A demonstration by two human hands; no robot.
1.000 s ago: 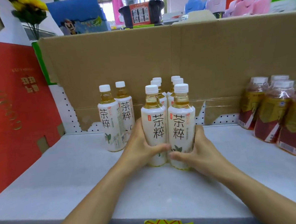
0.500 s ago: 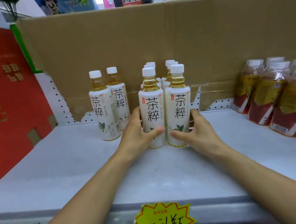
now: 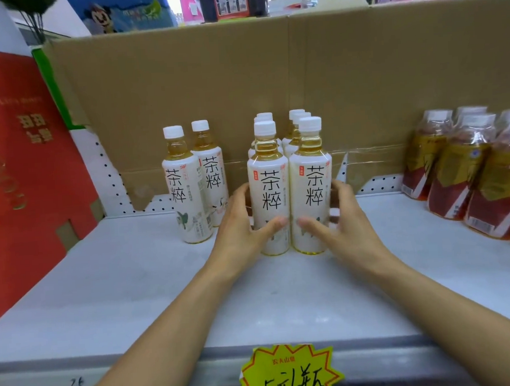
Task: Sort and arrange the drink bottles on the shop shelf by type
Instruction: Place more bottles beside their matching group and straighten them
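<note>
**Head view.** A double row of white-labelled, white-capped plastic tea bottles (image 3: 287, 149) stands at mid-shelf and is clasped from both sides. The left hand (image 3: 243, 223) is curled round the front left bottle (image 3: 268, 189), and the right hand (image 3: 336, 226) round the front right bottle (image 3: 311, 186). Two matching bottles (image 3: 188, 191), just left of the block, are judged yet to be joined. Red-labelled amber bottles (image 3: 455, 174) are already grouped far right. The pale grey shelf board (image 3: 134, 289) is backed by brown cardboard (image 3: 211, 91), with a yellow starburst price tag (image 3: 289, 375) at the front edge.
</note>
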